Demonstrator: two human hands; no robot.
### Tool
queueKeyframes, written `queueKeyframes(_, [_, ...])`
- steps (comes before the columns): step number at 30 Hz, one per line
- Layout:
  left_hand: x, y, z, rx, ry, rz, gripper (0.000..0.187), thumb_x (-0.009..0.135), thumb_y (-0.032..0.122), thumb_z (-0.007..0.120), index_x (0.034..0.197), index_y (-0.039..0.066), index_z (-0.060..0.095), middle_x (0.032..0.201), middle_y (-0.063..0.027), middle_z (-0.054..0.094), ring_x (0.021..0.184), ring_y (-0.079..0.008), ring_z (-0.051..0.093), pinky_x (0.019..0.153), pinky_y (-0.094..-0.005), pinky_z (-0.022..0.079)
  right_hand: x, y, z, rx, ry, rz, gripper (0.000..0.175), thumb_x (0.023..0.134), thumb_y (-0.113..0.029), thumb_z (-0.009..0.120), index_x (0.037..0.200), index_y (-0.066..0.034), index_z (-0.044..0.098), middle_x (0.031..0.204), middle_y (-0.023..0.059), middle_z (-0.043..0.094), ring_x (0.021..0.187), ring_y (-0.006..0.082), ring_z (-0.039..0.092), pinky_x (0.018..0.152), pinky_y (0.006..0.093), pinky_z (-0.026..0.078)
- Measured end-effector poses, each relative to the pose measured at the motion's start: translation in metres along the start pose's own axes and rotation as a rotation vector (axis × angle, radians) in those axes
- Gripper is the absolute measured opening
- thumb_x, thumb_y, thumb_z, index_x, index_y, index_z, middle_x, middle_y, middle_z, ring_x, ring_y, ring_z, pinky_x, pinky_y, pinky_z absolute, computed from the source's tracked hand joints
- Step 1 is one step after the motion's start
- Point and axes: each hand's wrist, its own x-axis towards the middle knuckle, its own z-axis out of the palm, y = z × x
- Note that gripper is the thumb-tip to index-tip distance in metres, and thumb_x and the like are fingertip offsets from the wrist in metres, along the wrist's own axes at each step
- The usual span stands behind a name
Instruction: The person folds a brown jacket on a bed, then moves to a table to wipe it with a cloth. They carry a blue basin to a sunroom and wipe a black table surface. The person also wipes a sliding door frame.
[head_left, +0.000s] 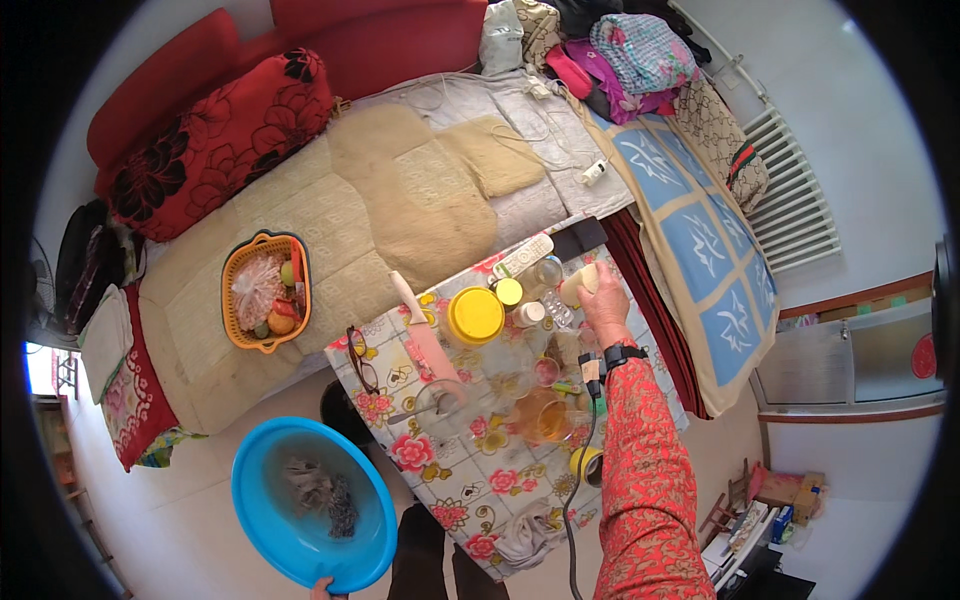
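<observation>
My left hand (328, 589) grips the near rim of a light-blue plastic basin (259, 517), only partly visible at the bottom edge. Cloudy water and wet grey cloths (319, 491) lie in the basin, which is beside the table over the floor. At the table's far right, my right hand (606, 304) has its fingers around a cream-coloured object (576, 285), whose kind is unclear. Beside that object are a pill blister pack (556, 309), a glass jar (546, 271) and a white bottle (529, 313). A crumpled pale cloth (525, 536) rests at the table's near corner.
The flowered table (469, 491) also bears a yellow-lidded jar (475, 315), a pink-bladed knife (431, 349), eyeglasses (362, 361), a glass teapot (538, 414) and a remote control (525, 255). A black cable (574, 502) runs along my right arm. An orange basket (227, 300) sits on the sofa.
</observation>
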Motion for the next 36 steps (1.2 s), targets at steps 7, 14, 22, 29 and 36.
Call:
queueKeyframes(7, [0.005,0.002,0.006,0.005,-0.038,0.010,0.072,0.079,0.001,0.059,0.147,0.001,0.036,0.151,-0.0191,0.044,0.137,-0.0423,0.043,0.117,-0.0577,0.036,-0.010,-0.001,-0.008,0.084,-0.067,-0.083,0.067,0.077,-0.024,0.077,0.139,-0.0191,0.052,0.117,0.0175,0.066,0.106,0.0400,0.066,0.090,0.0495,0.053])
queueKeyframes(14, [0.002,0.000,0.001,0.011,-0.081,0.017,0.073,0.079,0.001,0.059,0.148,0.000,0.035,0.151,-0.0192,0.043,0.137,-0.0424,0.043,0.118,-0.0577,0.035,-0.021,0.035,-0.047,0.261,-0.154,0.005,0.080,0.081,-0.024,0.081,0.149,-0.0109,0.042,0.125,0.0219,0.065,0.103,0.0327,0.070,0.086,0.0437,0.056])
queueKeyframes(22, [-0.005,-0.004,-0.010,0.030,-0.115,0.016,0.074,0.079,0.001,0.059,0.149,0.000,0.034,0.152,-0.0193,0.043,0.138,-0.0426,0.042,0.118,-0.0576,0.035,-0.097,0.068,-0.079,-0.038,-0.256,-0.205,0.082,0.078,-0.023,0.084,0.148,-0.0087,0.044,0.119,0.0220,0.069,0.098,0.0363,0.071,0.088,0.0435,0.055])
queueKeyframes(29, [-0.016,-0.003,-0.034,0.065,-0.114,0.015,0.075,0.079,0.001,0.059,0.150,0.000,0.033,0.152,-0.0195,0.042,0.138,-0.0427,0.042,0.118,-0.0576,0.034,-0.128,0.058,-0.051,0.216,-0.191,-0.028,0.099,0.076,-0.015,0.080,0.158,-0.0092,0.025,0.110,0.0163,0.074,0.089,0.0319,0.073,0.083,0.0432,0.057])
queueKeyframes(36, [-0.027,-0.015,-0.023,0.035,-0.149,0.013,0.076,0.080,0.003,0.059,0.151,0.001,0.031,0.153,-0.0193,0.041,0.139,-0.0426,0.040,0.120,-0.0567,0.033,-0.188,0.097,-0.051,0.008,-0.293,0.065,0.053,0.079,-0.025,0.077,0.125,-0.0051,0.061,0.101,0.0205,0.072,0.095,0.0381,0.070,0.084,0.0485,0.055])
